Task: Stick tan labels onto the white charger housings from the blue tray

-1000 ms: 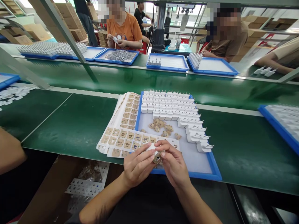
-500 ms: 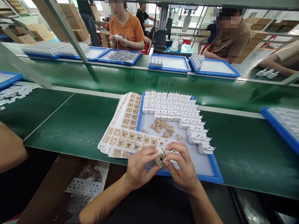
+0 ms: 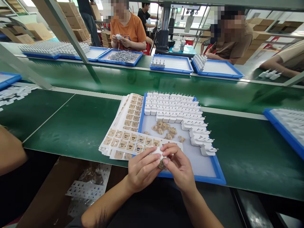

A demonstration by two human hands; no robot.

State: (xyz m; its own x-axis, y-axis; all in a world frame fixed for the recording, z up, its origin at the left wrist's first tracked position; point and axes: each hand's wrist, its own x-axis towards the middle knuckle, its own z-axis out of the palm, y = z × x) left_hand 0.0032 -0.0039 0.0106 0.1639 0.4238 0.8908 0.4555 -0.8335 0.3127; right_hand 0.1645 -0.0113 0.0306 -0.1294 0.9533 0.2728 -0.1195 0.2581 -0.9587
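Between my hands is a white charger (image 3: 157,152) with a tan sticker on its end face. My left hand (image 3: 142,167) grips its body from the left. My right hand (image 3: 178,166) curls round it from the right, thumb pressed on the sticker face and fingers on top. Beneath lies a sheet of tan stickers (image 3: 122,144), overlapping a blue-rimmed tray (image 3: 218,172) and more stacked sheets (image 3: 129,117). Rows of white plug chargers (image 3: 173,107) stand along the tray's far and right sides. Loose crumpled tan pieces (image 3: 163,128) lie in its middle.
The green bench (image 3: 59,126) carries white flat parts (image 3: 16,93) at left and another blue tray (image 3: 282,126) at right. Below the edge is a carton with sheet scraps (image 3: 87,186). Co-workers sit across the line behind more trays (image 3: 171,65). A bare arm (image 3: 10,152) is at left.
My right hand has closed in on the charger, its thumb now pressing the sticker face and its fingers over the top. The charger's end face is more covered.
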